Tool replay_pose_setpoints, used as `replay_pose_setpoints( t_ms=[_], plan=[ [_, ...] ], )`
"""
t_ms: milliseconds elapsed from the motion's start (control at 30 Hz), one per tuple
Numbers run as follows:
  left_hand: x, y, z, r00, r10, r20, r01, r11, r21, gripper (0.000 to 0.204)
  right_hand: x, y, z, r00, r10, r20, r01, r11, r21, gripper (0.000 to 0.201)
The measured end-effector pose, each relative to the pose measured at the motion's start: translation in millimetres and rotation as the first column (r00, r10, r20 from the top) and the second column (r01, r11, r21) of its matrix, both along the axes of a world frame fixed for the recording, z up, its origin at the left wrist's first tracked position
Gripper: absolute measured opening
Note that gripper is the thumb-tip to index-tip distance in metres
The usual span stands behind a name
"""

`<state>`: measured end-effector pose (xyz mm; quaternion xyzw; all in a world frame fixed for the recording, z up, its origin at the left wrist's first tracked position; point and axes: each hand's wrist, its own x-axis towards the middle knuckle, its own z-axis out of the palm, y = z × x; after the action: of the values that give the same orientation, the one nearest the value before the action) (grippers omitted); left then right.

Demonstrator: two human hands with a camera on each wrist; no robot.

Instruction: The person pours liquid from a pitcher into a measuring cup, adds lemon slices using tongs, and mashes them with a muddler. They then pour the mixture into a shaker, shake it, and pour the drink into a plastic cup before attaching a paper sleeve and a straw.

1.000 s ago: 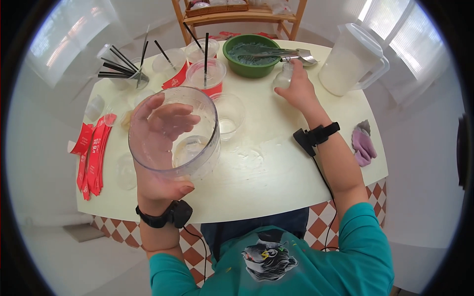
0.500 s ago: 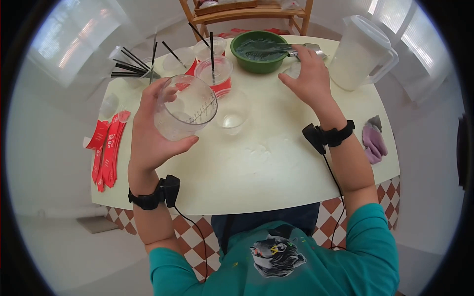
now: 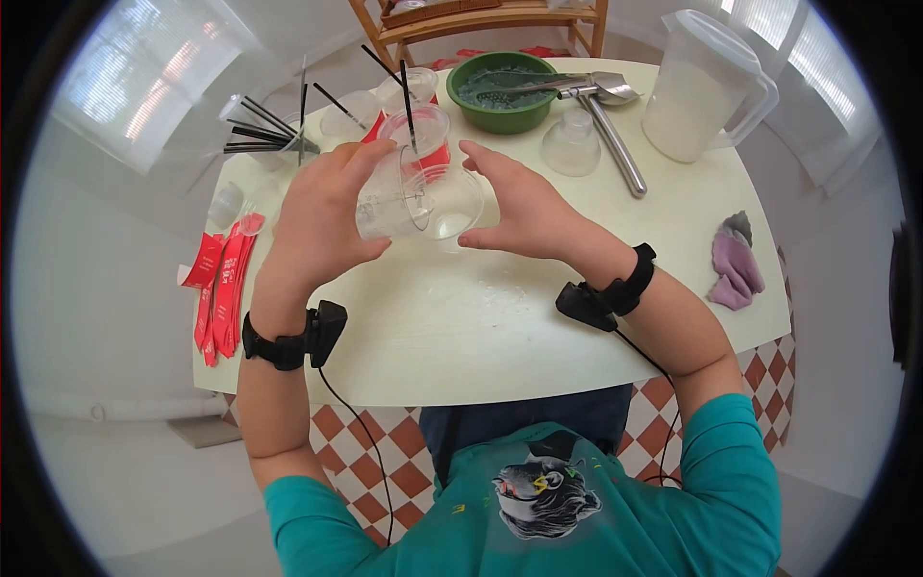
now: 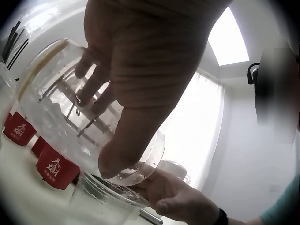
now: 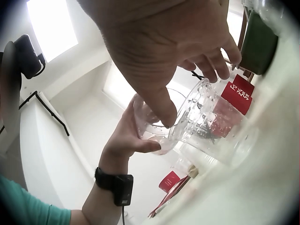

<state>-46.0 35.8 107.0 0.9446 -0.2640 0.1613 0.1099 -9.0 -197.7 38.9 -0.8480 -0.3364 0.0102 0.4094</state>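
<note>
My left hand [image 3: 317,207] grips a clear measuring cup [image 3: 383,200] with printed marks, tilted on its side with its mouth to the right. In the left wrist view, the measuring cup [image 4: 61,126] shows wet drops and its rim is right over a clear plastic cup [image 4: 101,206]. That plastic cup [image 3: 457,219] stands on the table. My right hand [image 3: 529,210] is at its right side, thumb and fingers spread wide. In the right wrist view, the thumb overlaps the rim of the plastic cup [image 5: 211,119], and the fingers reach past it.
Behind stand lidded cups [image 3: 415,125] with red sleeves and black straws. A green basin [image 3: 500,120], metal scoop [image 3: 615,88], small clear vessel [image 3: 571,149] and white pitcher [image 3: 687,106] are at the back right. Red sleeves [image 3: 229,288] lie left, a purple cloth [image 3: 735,269] right.
My right hand has left the small clear vessel by the basin and come left to the plastic cup. My left hand has tipped the measuring cup over to the right.
</note>
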Motion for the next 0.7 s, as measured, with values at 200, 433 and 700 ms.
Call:
replay_pose_setpoints(
  t_ms=[200, 433, 700],
  plan=[
    [3, -22, 13, 0.991, -0.077, 0.113, 0.033, 0.938, 0.345, 0.074, 5, 2, -13, 0.998, -0.032, 0.05, 0.03, 0.998, 0.058, 0.097],
    [11, -39, 6, 0.932, -0.241, 0.271, 0.047, 0.821, 0.569, 0.05, 3, 0, -12, 0.999, -0.029, 0.037, 0.027, 0.997, 0.067, 0.095],
    [-1, -47, 2, 0.855, -0.369, 0.364, 0.013, 0.718, 0.696, 0.041, 4, 0, -18, 0.997, -0.043, 0.065, 0.036, 0.994, 0.099, 0.094]
  ],
)
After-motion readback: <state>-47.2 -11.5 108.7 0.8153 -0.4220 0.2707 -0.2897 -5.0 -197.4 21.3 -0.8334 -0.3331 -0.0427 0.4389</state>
